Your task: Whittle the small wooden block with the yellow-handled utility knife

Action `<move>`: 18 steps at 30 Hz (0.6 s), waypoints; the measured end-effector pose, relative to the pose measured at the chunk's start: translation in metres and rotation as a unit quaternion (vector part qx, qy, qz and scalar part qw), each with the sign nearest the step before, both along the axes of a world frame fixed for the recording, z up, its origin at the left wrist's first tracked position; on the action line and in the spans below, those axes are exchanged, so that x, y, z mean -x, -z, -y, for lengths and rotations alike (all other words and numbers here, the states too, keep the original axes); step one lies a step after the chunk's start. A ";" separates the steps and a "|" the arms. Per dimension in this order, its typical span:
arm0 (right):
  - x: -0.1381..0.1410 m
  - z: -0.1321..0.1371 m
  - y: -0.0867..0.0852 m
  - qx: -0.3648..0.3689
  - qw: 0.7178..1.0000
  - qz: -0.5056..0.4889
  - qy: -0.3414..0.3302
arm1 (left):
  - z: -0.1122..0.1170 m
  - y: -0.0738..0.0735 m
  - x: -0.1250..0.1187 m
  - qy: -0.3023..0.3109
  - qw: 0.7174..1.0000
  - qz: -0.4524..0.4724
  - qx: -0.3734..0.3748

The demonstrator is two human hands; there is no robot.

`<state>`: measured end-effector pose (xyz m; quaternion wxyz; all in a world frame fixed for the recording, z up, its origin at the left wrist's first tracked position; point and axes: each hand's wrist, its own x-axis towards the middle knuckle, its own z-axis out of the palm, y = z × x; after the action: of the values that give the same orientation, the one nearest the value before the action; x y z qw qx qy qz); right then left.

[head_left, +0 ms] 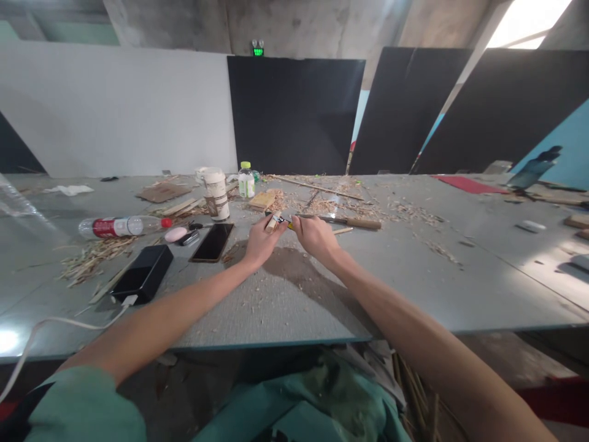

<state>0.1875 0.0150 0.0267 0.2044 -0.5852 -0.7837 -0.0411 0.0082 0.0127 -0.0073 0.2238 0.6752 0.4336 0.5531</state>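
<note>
In the middle of the head view, my two hands meet just above the table. My left hand [264, 242] is closed around a short pale piece of wood [273, 222], whose end shows past the fingers. Closed beside it, my right hand [315, 236] grips a small yellow-and-black tool [289, 224] that looks like a utility knife; the fingers hide most of it. Just beyond the right hand lies a long knife with a wooden handle [363, 223]. A thin wooden stick [343, 231] rests nearer to me.
Wood shavings [414, 213] litter the table [257, 313]. To the left are a phone [212, 242], a black power bank [143, 274] with a white cable, a lying plastic bottle [124, 226] and a paper cup [215, 195]. A small green-capped bottle [246, 182] stands behind my hands.
</note>
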 end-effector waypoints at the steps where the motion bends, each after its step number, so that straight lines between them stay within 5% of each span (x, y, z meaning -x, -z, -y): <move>1: 0.001 0.001 0.000 -0.006 1.000 -0.001 0.014 | 0.000 0.000 0.000 -0.003 1.000 -0.001 -0.004; 7: -0.003 -0.003 0.001 0.002 0.999 -0.022 0.025 | 0.003 -0.001 0.001 0.021 1.000 0.015 0.011; 18: -0.006 -0.009 0.003 0.002 0.991 -0.043 -0.125 | -0.002 0.004 0.000 0.053 0.995 0.061 0.052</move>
<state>0.1938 0.0244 0.0242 0.2400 -0.4843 -0.8413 0.0113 0.0083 0.0146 -0.0108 0.3139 0.6499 0.4107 0.5571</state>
